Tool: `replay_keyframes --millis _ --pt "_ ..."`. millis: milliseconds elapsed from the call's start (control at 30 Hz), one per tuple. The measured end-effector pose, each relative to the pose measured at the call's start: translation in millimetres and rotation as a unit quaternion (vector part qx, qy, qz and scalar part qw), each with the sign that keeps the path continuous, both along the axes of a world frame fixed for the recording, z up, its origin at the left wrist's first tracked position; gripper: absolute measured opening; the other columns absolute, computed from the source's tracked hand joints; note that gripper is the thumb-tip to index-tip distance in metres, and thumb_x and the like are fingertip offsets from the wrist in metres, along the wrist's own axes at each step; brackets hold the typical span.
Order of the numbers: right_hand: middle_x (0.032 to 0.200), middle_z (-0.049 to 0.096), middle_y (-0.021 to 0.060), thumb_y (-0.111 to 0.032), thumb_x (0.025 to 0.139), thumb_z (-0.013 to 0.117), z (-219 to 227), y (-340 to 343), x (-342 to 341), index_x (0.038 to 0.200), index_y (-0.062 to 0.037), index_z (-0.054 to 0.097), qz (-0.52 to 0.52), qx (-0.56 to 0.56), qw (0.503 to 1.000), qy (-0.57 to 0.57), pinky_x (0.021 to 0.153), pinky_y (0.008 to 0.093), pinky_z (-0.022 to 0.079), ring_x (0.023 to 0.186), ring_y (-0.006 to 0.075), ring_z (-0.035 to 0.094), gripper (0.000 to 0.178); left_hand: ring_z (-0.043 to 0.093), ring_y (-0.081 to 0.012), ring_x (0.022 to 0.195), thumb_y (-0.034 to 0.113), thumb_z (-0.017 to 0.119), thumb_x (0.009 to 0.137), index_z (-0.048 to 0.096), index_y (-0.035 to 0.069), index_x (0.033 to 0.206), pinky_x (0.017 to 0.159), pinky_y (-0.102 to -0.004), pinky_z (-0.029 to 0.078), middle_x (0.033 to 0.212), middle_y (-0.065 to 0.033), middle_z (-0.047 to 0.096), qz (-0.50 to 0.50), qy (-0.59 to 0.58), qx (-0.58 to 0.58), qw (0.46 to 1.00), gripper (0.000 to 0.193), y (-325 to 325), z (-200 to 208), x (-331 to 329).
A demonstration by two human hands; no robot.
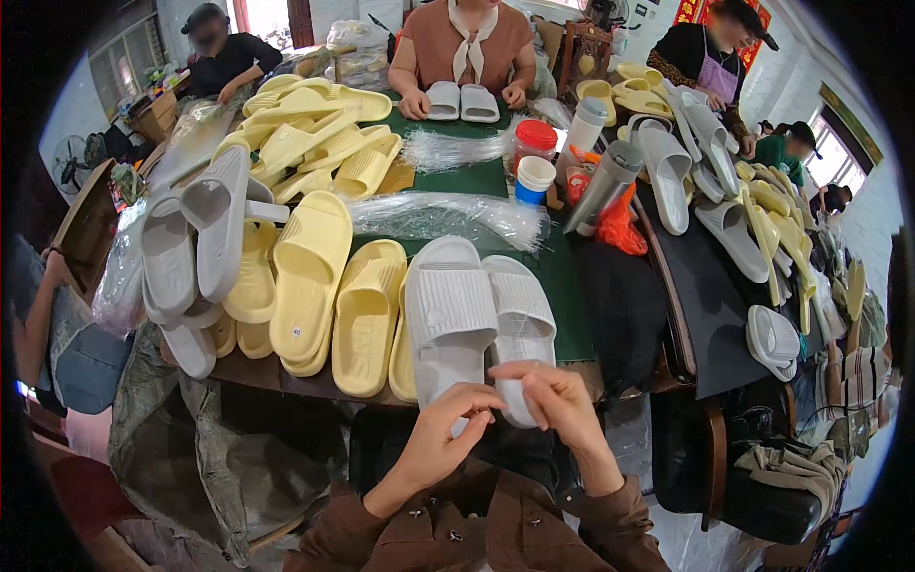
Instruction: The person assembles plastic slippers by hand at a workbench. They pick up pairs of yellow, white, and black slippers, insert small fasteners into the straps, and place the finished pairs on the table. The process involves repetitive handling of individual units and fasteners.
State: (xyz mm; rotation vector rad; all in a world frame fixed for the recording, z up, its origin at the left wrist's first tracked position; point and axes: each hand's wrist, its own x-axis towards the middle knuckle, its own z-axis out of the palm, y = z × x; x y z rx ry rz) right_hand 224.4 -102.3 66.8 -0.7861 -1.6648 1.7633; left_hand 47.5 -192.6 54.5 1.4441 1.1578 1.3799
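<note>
Two grey slide sandals lie side by side at the table's near edge: the left one point(446, 315) stands slightly higher, the right one point(522, 300) beside it. Over their heel ends are both my hands. My left hand point(443, 434) has its fingers curled, thumb and index pinched together. Close by, my right hand point(553, 405) is also pinched above the right sandal's heel. Whatever the fingertips hold, if anything, is too small to make out. Yellow slides point(367, 315) stand just left of the grey pair. Beyond the pair lies a bundle of thin clear plastic strands point(448, 217).
Piles of yellow slides point(305, 124) and grey slides point(214, 224) fill the left. A red-lidded jar point(534, 143), a white-and-blue cup point(534, 181) and a steel flask point(605, 186) stand mid-right. More slides point(729, 238) lie farther right. Across the table a person touches grey slides point(461, 102).
</note>
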Motion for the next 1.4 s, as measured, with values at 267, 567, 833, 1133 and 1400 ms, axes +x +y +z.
replay_keyframes --millis 267,567,833,1133,1400 --pt "0.11 0.062 0.0076 -0.011 0.1 0.046 3.9 -12.8 -9.7 0.118 0.0005 0.063 -0.007 0.019 1.0 0.004 0.048 0.0167 0.034 0.051 0.0014 0.042 0.028 0.059 -0.0128 0.073 -0.004 0.046 0.092 0.063 -0.002 0.102 0.067 -0.0245 0.047 0.09 -0.0079 0.061 -0.005 -0.061 -0.068 0.996 0.02 -1.6 -12.0 -0.3" --pt "0.065 0.05 -0.0062 -0.017 0.101 0.045 6.0 -1.9 -0.4 0.117 -0.0008 0.065 -0.045 0.0 0.999 0.002 0.047 0.0174 0.026 0.052 0.0 0.036 0.03 0.061 -0.0131 0.073 -0.005 0.043 0.093 0.062 -0.003 0.107 0.066 -0.0249 0.048 0.092 -0.0093 0.061 -0.013 -0.061 -0.088 0.994 0.023 -2.2 -8.3 4.5" --pt "0.1 0.063 0.0058 -0.013 0.1 0.044 -4.4 -9.2 -7.5 0.123 0.0013 0.059 -0.024 0.012 1.0 -0.006 0.053 0.0185 0.039 0.057 0.0037 0.048 0.031 0.062 -0.0157 0.077 -0.006 0.04 0.094 0.057 -0.004 0.117 0.067 -0.0268 0.049 0.103 -0.0106 0.057 -0.003 -0.071 -0.06 0.996 0.028 -0.8 -14.0 2.5" --pt "0.101 0.066 0.012 -0.008 0.1 0.039 -30.3 10.6 15.4 0.139 0.0019 0.038 -0.119 0.035 0.992 0.019 0.056 0.021 0.043 0.07 0.01 0.06 0.04 0.06 -0.0231 0.101 -0.001 0.045 0.095 0.033 -0.002 0.142 0.082 -0.0325 0.049 0.136 -0.0147 0.04 0.004 -0.216 -0.085 0.973 0.048 -3.2 -37.2 -3.7" --pt "0.094 0.069 0.0137 -0.003 0.097 0.045 -25.5 15.5 14.5 0.105 -0.0019 0.043 -0.184 0.025 0.983 0.002 0.044 0.0165 0.033 0.052 0.0067 0.053 0.008 0.06 -0.0175 0.093 0.002 0.048 0.094 0.035 -0.003 0.14 0.078 -0.0306 0.048 0.126 -0.0114 0.046 0.031 -0.101 -0.074 0.992 0.048 31.0 -38.3 -12.1"
